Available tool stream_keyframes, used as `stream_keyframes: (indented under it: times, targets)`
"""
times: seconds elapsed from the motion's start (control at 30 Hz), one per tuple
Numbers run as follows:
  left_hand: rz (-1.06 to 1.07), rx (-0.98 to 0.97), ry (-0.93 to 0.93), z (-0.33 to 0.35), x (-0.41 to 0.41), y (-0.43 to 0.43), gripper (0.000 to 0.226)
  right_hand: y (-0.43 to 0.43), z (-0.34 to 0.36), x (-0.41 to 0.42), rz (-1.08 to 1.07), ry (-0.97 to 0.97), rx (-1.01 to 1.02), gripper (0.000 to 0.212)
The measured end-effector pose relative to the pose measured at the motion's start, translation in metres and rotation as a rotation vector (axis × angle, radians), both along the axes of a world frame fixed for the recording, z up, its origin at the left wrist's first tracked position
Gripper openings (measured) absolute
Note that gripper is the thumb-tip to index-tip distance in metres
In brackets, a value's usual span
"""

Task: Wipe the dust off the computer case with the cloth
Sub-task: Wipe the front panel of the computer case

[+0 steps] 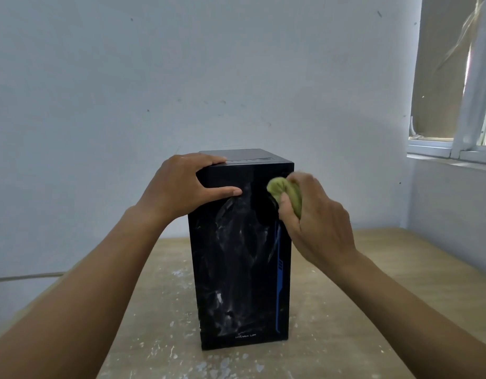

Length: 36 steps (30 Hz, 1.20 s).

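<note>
- I am gripping the upright black computer case (236, 269) with the left hand (179, 187), its fingers lying over the top edge at the left and the thumb stretching across the front panel.
- I am clutching the bunched green cloth (285, 191) in the right hand (315, 220), with the fingers curling round it, and pressing it against the panel's upper right.
- The case is standing mid-bench (345, 324) with its front facing me. Grey dust streaks are covering much of the panel, and a blue stripe is running down its right side.
- White specks are dotting the bench around the case, and a window (452, 77) is showing at far right.
</note>
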State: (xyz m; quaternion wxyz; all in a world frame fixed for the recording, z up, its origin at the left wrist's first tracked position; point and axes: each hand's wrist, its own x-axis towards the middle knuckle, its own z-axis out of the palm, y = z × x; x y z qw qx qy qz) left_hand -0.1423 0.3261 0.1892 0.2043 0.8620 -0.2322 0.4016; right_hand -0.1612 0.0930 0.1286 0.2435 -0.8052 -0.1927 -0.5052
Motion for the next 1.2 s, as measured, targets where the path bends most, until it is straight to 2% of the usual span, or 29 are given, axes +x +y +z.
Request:
stream_keyframes:
  times: [0.07,0.17,0.23,0.37,0.53,0.73,0.93,1.03,1.2]
  targets:
    - [-0.003,-0.005,0.003,0.0,0.0,0.0,0.08,0.005,0.019,-0.002,0.012,0.008,0.008,0.023]
    - [-0.02,-0.024,0.003,0.0,-0.001,0.0,0.079,0.009,0.033,0.0,-0.124,-0.059,-0.073,0.023]
    - [-0.033,-0.034,-0.004,-0.001,0.0,0.001,0.078,0.009,0.028,0.002,-0.147,-0.086,-0.05,0.022]
    - [-0.037,-0.039,-0.014,-0.002,0.0,0.003,0.078,0.004,-0.005,0.006,-0.071,-0.124,-0.001,0.017]
    - [-0.027,-0.012,-0.015,-0.001,-0.001,0.001,0.079,-0.001,-0.04,0.008,-0.033,-0.105,-0.08,0.027]
    - [-0.016,-0.02,-0.005,-0.001,-0.002,0.001,0.08,-0.004,-0.016,0.013,-0.032,-0.147,-0.111,0.025]
    - [-0.017,-0.005,-0.018,0.0,-0.003,0.0,0.079,0.003,0.025,0.016,-0.051,-0.201,0.05,0.016]
    - [-0.018,-0.005,-0.023,-0.001,-0.002,0.001,0.079,0.006,0.016,0.02,-0.025,-0.212,0.083,0.015]
    - [-0.004,0.005,-0.037,-0.002,0.0,0.001,0.081,0.003,-0.015,0.023,0.032,-0.238,0.005,0.016]
